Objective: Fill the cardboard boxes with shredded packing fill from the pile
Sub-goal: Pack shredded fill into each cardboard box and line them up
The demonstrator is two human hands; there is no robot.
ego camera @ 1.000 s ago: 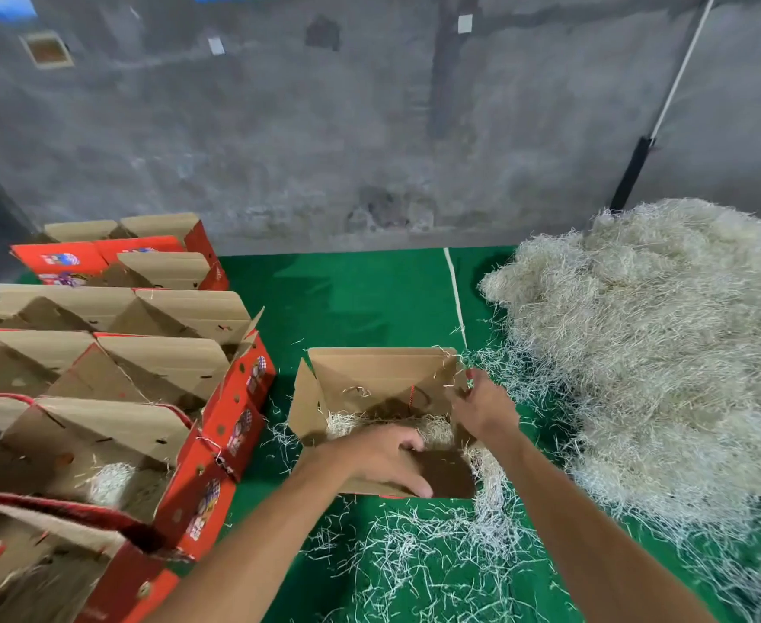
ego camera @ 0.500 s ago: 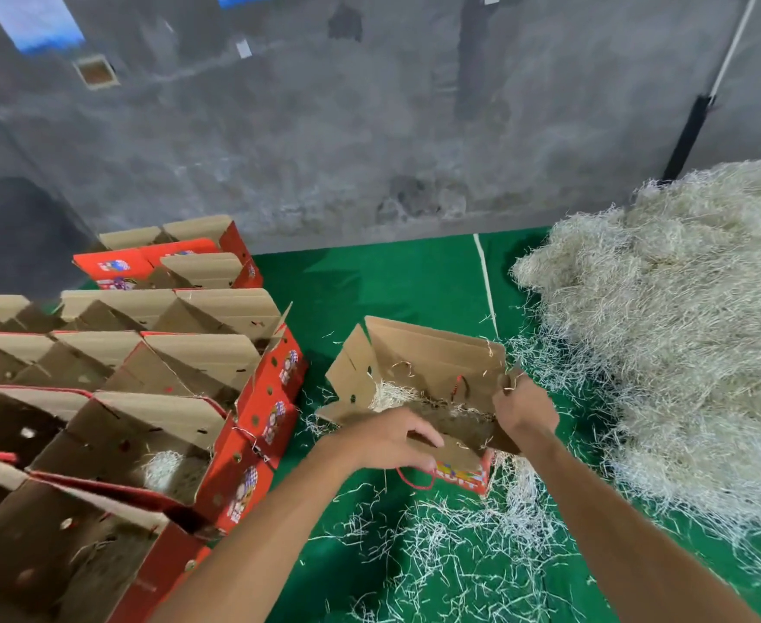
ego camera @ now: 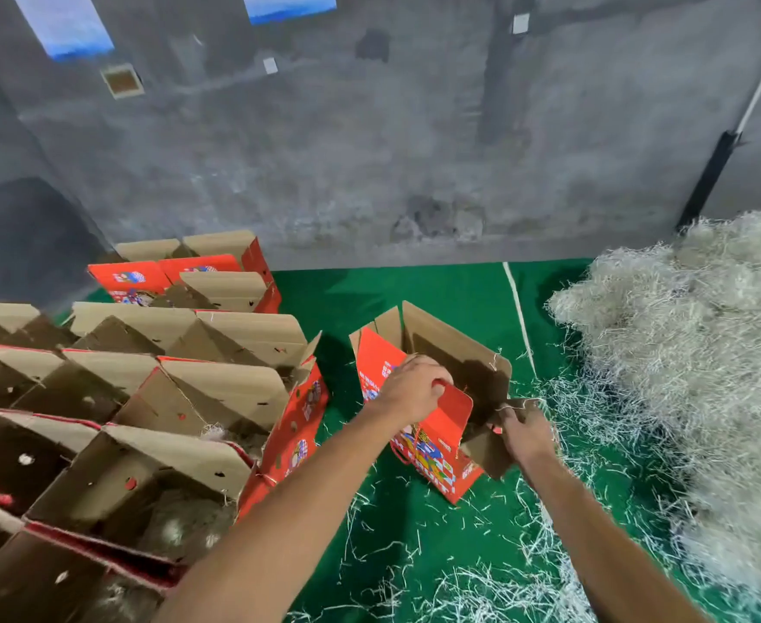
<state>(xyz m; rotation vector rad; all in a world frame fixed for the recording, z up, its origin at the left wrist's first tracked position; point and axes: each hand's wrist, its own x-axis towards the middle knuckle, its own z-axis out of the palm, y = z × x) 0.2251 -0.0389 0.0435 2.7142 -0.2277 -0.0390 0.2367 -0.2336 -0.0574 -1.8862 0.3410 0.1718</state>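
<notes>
red box held off the green mat, tilted, long axis toward the wall. left hand curled over near red flap, right hand pinching brown side flap. fill pile right of box, nearer right hand. filled box rows left of box; bare mat between.
</notes>
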